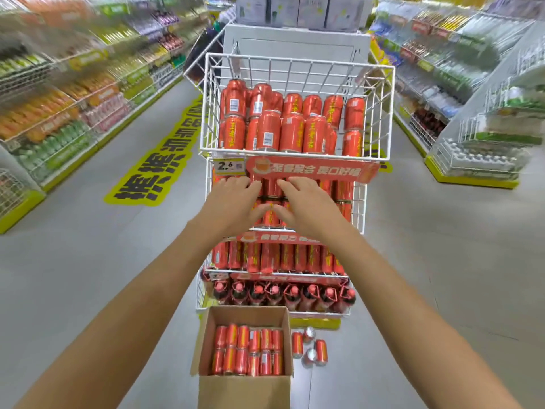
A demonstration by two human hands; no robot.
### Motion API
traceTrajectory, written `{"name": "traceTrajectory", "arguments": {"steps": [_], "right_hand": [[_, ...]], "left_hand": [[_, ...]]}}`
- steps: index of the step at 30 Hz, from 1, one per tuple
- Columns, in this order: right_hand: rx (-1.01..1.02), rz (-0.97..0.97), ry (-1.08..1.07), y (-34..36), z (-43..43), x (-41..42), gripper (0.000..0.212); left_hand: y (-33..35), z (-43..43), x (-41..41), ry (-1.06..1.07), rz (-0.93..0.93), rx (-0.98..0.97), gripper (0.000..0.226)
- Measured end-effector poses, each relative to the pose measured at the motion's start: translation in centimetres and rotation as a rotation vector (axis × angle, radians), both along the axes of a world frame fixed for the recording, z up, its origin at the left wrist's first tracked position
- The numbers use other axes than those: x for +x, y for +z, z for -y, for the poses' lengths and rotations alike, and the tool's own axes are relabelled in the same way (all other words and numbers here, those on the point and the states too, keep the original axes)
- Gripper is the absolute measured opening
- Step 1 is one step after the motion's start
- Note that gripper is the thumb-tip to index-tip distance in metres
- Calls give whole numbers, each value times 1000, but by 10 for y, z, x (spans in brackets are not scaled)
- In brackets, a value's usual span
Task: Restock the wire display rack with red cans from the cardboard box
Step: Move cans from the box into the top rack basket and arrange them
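The white wire display rack [298,62] stands in the aisle ahead. Its top basket holds red cans [290,131] stacked two high. Both my hands reach into the second tier, under a red banner [312,169]. My left hand [236,199] and my right hand [306,202] lie side by side with fingers spread flat against the red cans there [272,187], thumbs pointing toward each other. Neither hand visibly grips a can. The open cardboard box [244,391] sits on the floor at the rack's foot, with several red cans [247,349] standing in it.
A third tier holds more red cans [283,256]; dark bottles with red caps [283,293] fill the bottom tier. Several loose cans [309,346] lie on the floor right of the box. Stocked shelves line both aisle sides [73,113] [472,98]. A yellow floor sticker [159,166] lies left.
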State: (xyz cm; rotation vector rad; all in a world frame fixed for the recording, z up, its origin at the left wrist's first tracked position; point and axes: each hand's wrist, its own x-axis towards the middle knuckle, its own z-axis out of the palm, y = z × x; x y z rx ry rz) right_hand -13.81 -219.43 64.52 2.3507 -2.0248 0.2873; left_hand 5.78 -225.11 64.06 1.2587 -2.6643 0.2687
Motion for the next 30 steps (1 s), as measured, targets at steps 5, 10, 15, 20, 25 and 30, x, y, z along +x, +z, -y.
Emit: {"name": "traceTrajectory", "arguments": {"steps": [5,10,15,20,25,30], "right_hand": [[22,29,25,-22,-12,-27,66],[96,49,45,-59,-15,-39,64],[187,90,63,-99,-17,-16,62],[247,114,32,-142,-9,22,63],[312,176,-68,-198,-1,61,63],[408,215,-130,-296,4,80,58]], "left_hand": [[-21,-21,-25,57,3,99,84],[-62,-38,-36,101,5,181,86],[-106,-39,-11,138,-28,300,53],[-144,-23,22,147,-1,353,45],[-193,-2,59,112,-17,408,41],[-287,3,86,133,0,529,40]]}}
